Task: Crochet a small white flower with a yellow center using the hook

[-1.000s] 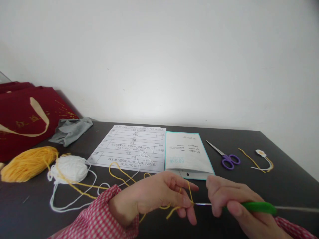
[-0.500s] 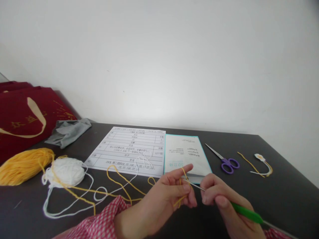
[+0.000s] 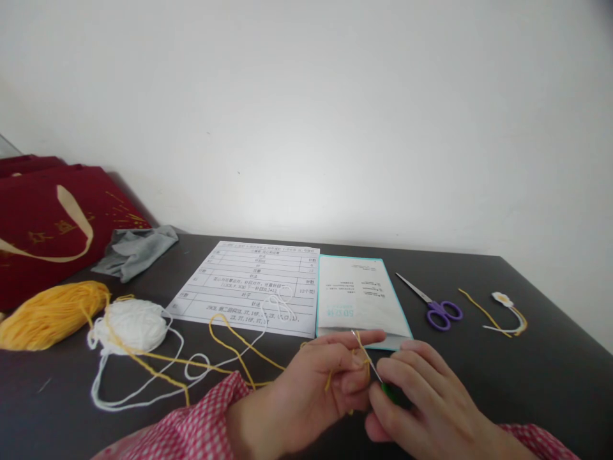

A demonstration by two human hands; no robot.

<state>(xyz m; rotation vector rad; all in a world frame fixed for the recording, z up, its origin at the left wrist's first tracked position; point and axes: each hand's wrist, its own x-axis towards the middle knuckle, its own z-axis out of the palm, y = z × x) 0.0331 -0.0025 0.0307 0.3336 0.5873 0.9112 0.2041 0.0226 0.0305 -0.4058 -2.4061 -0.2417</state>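
Between thumb and fingers, my left hand pinches a strand of yellow yarn, its index finger stretched out to the right with yarn over it. My right hand is closed around the green handle of a crochet hook, most of the handle hidden by the fingers. The metal shaft of the hook slants up and left, its tip by my left index finger and the yarn there. Slack yellow yarn trails left across the table to a yellow skein. Beside that skein lies a white yarn ball.
A printed sheet and a white packet with a turquoise edge lie behind my hands. Purple scissors and a small white-and-yellow crocheted piece are at right. A grey cloth and a red bag stand left.
My right hand has turned and moved in closer to my left, covering most of the green handle. The hook now points more steeply upward. My left fingers have curled in more.
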